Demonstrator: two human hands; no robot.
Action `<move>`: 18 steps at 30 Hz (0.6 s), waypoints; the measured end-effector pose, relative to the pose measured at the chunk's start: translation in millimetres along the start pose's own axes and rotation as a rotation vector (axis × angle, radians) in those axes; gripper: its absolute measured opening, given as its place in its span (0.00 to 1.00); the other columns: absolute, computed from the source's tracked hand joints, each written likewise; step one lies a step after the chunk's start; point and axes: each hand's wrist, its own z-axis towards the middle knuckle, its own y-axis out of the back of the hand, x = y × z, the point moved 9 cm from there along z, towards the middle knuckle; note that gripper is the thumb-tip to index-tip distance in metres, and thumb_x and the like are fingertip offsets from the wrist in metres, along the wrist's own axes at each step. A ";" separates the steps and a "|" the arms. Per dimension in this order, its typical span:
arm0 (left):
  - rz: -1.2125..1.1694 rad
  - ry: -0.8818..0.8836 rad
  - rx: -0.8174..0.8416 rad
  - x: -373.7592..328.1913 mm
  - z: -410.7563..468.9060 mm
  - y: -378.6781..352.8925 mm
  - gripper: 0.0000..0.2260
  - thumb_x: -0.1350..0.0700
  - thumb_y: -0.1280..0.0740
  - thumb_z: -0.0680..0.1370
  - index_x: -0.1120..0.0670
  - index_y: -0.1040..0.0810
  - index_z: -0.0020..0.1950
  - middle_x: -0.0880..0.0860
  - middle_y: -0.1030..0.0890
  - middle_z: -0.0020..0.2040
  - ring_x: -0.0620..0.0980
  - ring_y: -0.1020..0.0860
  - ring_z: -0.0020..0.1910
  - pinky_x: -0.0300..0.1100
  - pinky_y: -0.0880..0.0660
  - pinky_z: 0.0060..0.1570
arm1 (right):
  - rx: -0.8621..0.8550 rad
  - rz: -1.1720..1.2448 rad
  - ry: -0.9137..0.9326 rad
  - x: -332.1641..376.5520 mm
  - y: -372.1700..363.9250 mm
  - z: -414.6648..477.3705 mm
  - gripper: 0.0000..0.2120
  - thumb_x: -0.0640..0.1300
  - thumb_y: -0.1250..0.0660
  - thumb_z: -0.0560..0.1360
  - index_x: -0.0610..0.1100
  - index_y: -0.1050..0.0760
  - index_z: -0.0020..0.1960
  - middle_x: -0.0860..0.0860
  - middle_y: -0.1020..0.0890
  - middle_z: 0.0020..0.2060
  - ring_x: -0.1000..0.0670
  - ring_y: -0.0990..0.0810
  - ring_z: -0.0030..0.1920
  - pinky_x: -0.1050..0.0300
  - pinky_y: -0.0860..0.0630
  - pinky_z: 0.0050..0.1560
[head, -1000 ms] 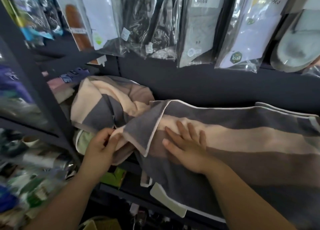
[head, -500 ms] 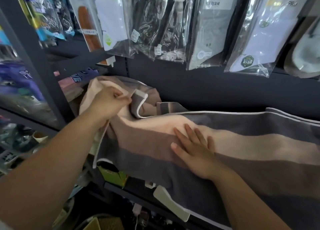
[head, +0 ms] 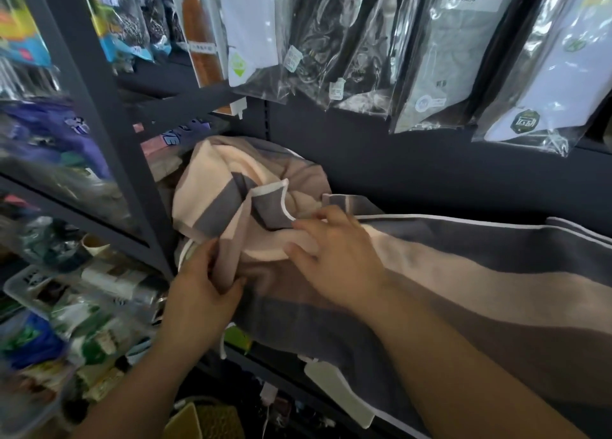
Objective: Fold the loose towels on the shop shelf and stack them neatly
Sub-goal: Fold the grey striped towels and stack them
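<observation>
A long striped towel (head: 463,273) in grey, peach and brown with white edging lies spread along the dark shelf, running off to the right. At its left end it is bunched into a loose heap (head: 215,180), which may include a second towel. My left hand (head: 202,293) pinches a brown fold of that bunched cloth between thumb and fingers at the shelf's front edge. My right hand (head: 334,256) lies on the peach stripe with fingers spread, its fingertips touching a white-edged grey corner (head: 271,206).
Bagged socks and other goods (head: 430,57) hang from hooks just above the towel. A dark upright post (head: 109,140) stands at the left, with crowded shelves of packets (head: 66,306) beyond it. White price-tag holders (head: 337,392) stick out from the shelf's front edge.
My left hand has dropped from the top of the bunched cloth to the shelf's front edge and now pinches a brown fold. My right hand has slid left and up towards the grey corner.
</observation>
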 end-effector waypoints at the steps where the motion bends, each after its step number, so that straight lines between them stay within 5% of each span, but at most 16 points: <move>1: -0.018 0.018 0.009 5.8 -4.4 -0.4 0.27 0.60 0.23 0.73 0.49 0.28 0.70 0.43 0.21 0.53 0.43 0.24 0.47 0.38 0.29 0.43 | 0.064 0.088 0.017 7.9 -7.4 11.3 0.20 0.60 0.37 0.78 0.53 0.21 0.66 0.47 0.25 0.65 0.44 0.26 0.65 0.49 0.29 0.68; 5: -0.161 0.135 -0.010 30.7 -13.6 5.3 0.17 0.60 0.26 0.75 0.45 0.28 0.57 0.46 0.18 0.42 0.43 0.21 0.34 0.43 0.27 0.34 | 0.273 0.211 -0.058 16.3 -28.5 50.8 0.19 0.56 0.33 0.79 0.44 0.19 0.62 0.47 0.20 0.60 0.45 0.23 0.62 0.57 0.28 0.57; 9: -0.277 0.136 0.048 39.9 -11.5 10.4 0.16 0.64 0.33 0.78 0.42 0.25 0.55 0.49 0.16 0.43 0.52 0.18 0.38 0.59 0.21 0.39 | 0.367 0.337 -0.203 -1.1 -36.8 69.6 0.15 0.53 0.33 0.80 0.42 0.18 0.43 0.42 0.14 0.43 0.41 0.14 0.46 0.50 0.19 0.49; 12: -0.294 0.124 0.054 40.4 -5.8 17.4 0.16 0.63 0.35 0.80 0.42 0.23 0.58 0.50 0.15 0.44 0.58 0.17 0.42 0.63 0.20 0.42 | 0.156 0.429 -0.237 -12.9 -8.6 93.9 0.16 0.48 0.31 0.79 0.42 0.21 0.35 0.40 0.16 0.33 0.40 0.14 0.39 0.46 0.17 0.45; 15: -0.283 0.123 0.037 41.2 -1.7 21.4 0.14 0.60 0.35 0.82 0.39 0.24 0.57 0.46 0.16 0.44 0.51 0.17 0.40 0.58 0.19 0.40 | -0.004 0.324 -0.139 -13.4 18.3 119.9 0.19 0.56 0.29 0.76 0.38 0.18 0.51 0.43 0.16 0.48 0.45 0.17 0.50 0.46 0.21 0.55; 18: -0.282 0.162 0.104 54.4 -2.4 11.0 0.11 0.58 0.32 0.80 0.40 0.21 0.51 0.51 0.17 0.40 0.56 0.18 0.38 0.57 0.22 0.39 | 0.293 0.083 -0.080 -7.7 -14.0 119.6 0.42 0.67 0.32 0.74 0.46 0.38 0.80 0.47 0.40 0.80 0.47 0.38 0.77 0.54 0.34 0.73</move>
